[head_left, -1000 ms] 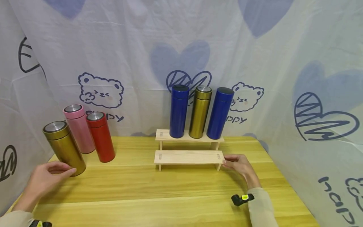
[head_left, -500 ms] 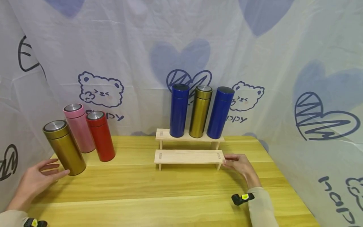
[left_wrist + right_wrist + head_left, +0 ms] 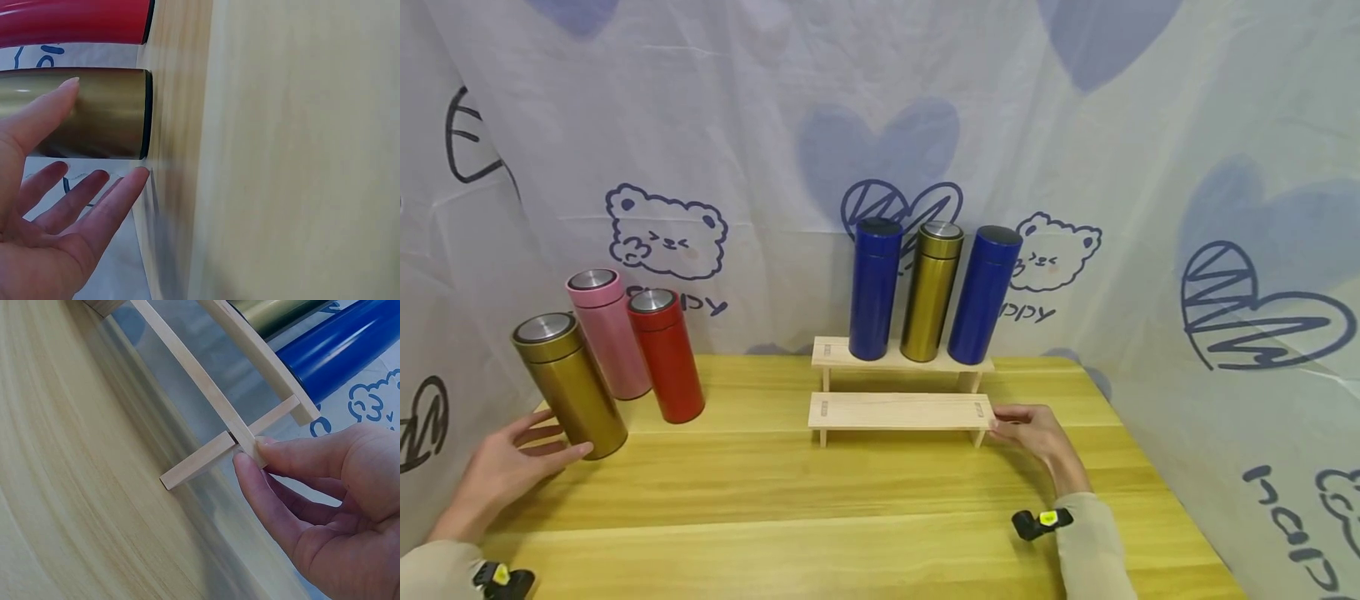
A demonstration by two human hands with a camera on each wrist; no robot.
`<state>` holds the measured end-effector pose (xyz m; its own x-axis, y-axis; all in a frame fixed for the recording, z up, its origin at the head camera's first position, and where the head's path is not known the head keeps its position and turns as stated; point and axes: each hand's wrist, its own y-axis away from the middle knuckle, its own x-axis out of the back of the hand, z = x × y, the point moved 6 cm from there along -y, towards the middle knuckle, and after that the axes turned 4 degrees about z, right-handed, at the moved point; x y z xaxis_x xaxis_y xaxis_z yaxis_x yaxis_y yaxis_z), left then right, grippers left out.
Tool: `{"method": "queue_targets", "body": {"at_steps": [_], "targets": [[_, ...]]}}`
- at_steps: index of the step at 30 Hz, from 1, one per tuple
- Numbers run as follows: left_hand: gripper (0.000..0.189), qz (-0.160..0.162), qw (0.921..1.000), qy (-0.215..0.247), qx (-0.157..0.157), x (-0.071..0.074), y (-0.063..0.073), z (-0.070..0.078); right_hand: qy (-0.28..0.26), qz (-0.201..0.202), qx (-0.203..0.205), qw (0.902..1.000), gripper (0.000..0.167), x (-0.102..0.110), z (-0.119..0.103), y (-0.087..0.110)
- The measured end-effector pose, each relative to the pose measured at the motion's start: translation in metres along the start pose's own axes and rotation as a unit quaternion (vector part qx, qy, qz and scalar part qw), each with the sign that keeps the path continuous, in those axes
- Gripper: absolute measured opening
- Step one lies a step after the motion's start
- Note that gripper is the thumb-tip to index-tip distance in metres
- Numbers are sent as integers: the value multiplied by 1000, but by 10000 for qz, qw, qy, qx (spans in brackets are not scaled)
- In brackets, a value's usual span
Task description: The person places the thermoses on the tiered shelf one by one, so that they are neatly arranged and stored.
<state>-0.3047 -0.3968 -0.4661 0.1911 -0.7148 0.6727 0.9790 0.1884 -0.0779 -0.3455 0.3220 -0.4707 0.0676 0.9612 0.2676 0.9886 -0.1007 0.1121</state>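
Note:
At the left of the head view, my left hand point(image 3: 512, 471) is spread around the lower part of a gold thermos bottle point(image 3: 576, 392). In the left wrist view, the thumb lies across the front of the gold bottle, and the fingers point(image 3: 115, 215) stand apart from its other side. Behind the gold bottle stand a pink thermos bottle point(image 3: 612, 337) and a red thermos bottle point(image 3: 668, 358). My right hand point(image 3: 1033, 433) pinches the right end of the lower board of a two-step wooden stand point(image 3: 898, 412) between thumb and fingertips.
On the upper step stand two blue bottles point(image 3: 875, 292) point(image 3: 985, 296) with a second gold bottle point(image 3: 932, 292) between them. The stand rests on a wood-grain table point(image 3: 760, 492). A printed cloth point(image 3: 760, 150) hangs behind and along both sides.
My left hand drew away to the left from the gold bottle, its fingers spreading, then came slightly back toward it. The right hand kept its pinch on the stand. The bottles stayed put.

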Motion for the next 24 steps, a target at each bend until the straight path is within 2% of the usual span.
{"method": "queue_targets", "body": {"at_steps": [5,11,13,19,24], "targets": [[101,16,9999,105,-97,-3,-2,2,-8,3,-21,10000,42,2,0,-1],[104,-79,10000,39,42,-4,-5,-1,-115,6,-68,9999,42,1,3,-3],[104,-54,10000,-46,36,-4,-5,0,-89,-17,-48,9999,42,0,2,-3],[101,29,9999,125,-106,-7,-5,8,-147,-73,-21,9999,44,0,0,-1],[103,140,9996,237,-58,-9,-4,10,28,-26,22,10000,43,0,1,-1]]}}
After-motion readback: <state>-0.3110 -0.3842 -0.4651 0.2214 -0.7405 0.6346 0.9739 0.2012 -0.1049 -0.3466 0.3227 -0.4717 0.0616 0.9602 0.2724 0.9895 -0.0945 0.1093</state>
